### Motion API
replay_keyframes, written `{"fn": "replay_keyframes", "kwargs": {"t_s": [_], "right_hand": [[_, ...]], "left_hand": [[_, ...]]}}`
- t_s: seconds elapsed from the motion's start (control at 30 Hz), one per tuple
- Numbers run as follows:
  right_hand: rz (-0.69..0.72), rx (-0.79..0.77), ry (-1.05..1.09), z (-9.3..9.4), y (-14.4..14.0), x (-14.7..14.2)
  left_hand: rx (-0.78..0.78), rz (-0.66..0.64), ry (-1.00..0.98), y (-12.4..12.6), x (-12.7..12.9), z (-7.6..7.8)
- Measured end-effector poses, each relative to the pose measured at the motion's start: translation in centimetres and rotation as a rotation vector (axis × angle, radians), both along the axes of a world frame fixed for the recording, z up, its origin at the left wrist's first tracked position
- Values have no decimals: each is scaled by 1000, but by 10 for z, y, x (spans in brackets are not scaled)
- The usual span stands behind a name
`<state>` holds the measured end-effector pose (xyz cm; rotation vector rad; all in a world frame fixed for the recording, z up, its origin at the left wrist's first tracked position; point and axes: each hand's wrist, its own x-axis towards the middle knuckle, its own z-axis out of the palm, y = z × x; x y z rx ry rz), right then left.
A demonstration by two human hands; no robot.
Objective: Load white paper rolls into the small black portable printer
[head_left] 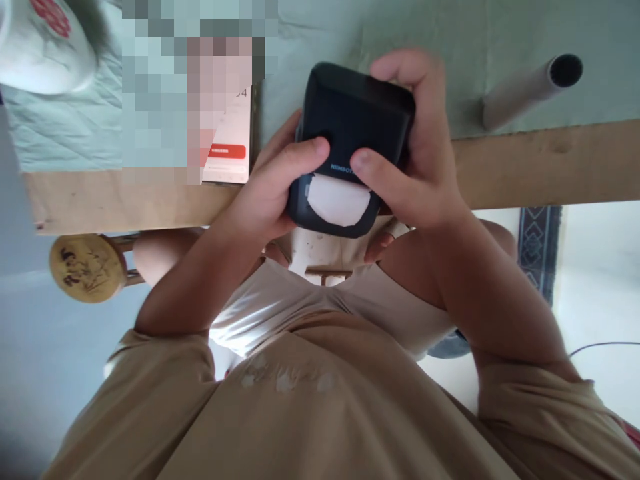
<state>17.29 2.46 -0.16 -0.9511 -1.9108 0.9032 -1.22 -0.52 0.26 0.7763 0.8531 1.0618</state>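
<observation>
- Shirt [320, 413]: plain tan, short-sleeved, loose, with soft folds across the chest.
- Sleeves: short and wide; the left sleeve [165, 353] and right sleeve [540, 393] both end near the elbow, each with a stitched hem.
- A few small pale marks sit on the shirt front [285, 381].
- Shorts [280, 300]: light cream, creased, brightly lit on one side.
- Forearms bare; left hand [273, 193] and right hand [420, 153] bare, with no ring, watch or glove showing.
- Fingers: short, plain nails.

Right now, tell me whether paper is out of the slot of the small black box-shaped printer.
Out. A white label end protrudes from the black printer, held by the left hand and right hand.
</observation>
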Motion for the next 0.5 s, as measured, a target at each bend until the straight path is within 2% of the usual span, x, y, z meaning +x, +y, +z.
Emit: {"fn": "replay_keyframes", "kwargs": {"t_s": [0.2, 0.37, 0.5], "right_hand": [[75, 86, 51, -3, 1, 3], [135, 125, 177, -18, 13, -3], [98, 88, 137, -25, 19, -8]], "left_hand": [[129, 21, 121, -6, 2, -9], [196, 130, -16, -10, 8, -14], [156, 153, -21, -12, 12, -11]]}}
